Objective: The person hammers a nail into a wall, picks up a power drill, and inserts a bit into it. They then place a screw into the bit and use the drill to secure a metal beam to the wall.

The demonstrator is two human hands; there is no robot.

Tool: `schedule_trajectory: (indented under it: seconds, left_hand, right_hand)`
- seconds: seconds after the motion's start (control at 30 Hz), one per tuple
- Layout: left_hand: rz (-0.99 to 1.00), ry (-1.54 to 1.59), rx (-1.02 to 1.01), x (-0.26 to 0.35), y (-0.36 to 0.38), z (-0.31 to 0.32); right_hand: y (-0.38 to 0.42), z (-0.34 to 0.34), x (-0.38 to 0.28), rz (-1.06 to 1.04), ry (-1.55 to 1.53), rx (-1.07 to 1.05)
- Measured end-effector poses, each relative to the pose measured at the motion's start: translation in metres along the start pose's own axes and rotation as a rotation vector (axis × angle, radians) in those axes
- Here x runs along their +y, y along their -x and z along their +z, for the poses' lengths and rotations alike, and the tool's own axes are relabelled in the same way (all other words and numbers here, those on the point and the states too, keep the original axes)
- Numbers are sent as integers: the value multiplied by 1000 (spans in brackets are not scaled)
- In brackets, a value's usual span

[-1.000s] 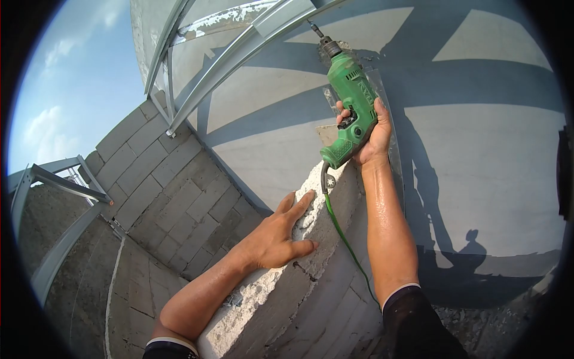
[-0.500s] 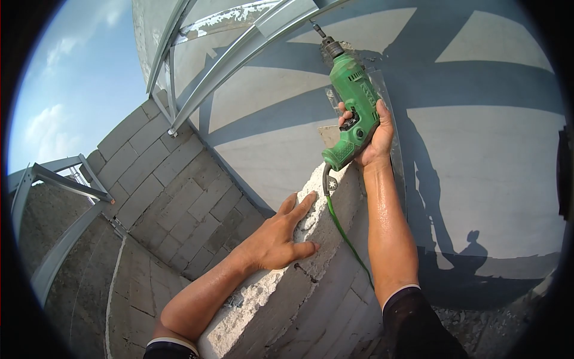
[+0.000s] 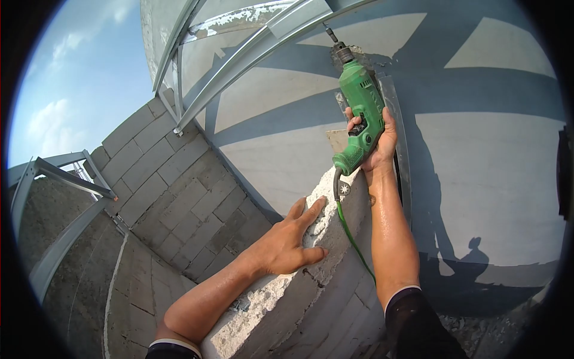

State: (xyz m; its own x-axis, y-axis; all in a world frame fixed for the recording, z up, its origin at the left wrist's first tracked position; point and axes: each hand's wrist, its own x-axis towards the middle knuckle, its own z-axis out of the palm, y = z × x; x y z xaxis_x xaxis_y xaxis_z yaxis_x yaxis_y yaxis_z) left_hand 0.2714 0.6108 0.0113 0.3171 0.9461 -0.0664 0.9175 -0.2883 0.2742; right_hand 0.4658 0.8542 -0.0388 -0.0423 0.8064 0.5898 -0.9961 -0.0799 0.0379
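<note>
A green power drill [image 3: 362, 96] points up toward a grey metal beam [image 3: 239, 63], its bit close to the beam's lower edge. My right hand [image 3: 382, 140] is wrapped round the drill's handle, with fingertips by the trigger. From the handle's base a green cord [image 3: 353, 239] hangs down beside the wall. My left hand [image 3: 290, 242] rests on the rough top of a block wall [image 3: 254, 302], fingers spread and holding nothing. Whether the bit touches the beam I cannot tell.
Behind the drill stands a large grey wall [image 3: 484, 173] crossed by shadows. A grey block wall [image 3: 179, 197] rises at the left, near another metal frame [image 3: 66, 233]. Rubble [image 3: 472, 329] lies at the lower right.
The whole view has shifted slightly, so the beam, drill and both hands appear a little further right and lower. My grip on the drill and my left hand's place on the wall look the same.
</note>
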Motion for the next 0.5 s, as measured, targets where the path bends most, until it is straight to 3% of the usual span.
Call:
schedule_trajectory:
  seconds: [0.37,0.5]
  left_hand:
    - [-11,-18,-15,-1,0,0]
    - [-5,-20,-13,-1,0,0]
  right_hand:
    - [-5,-11,-4,36,-19,-64]
    - [-2,-5,-3,46,1,8]
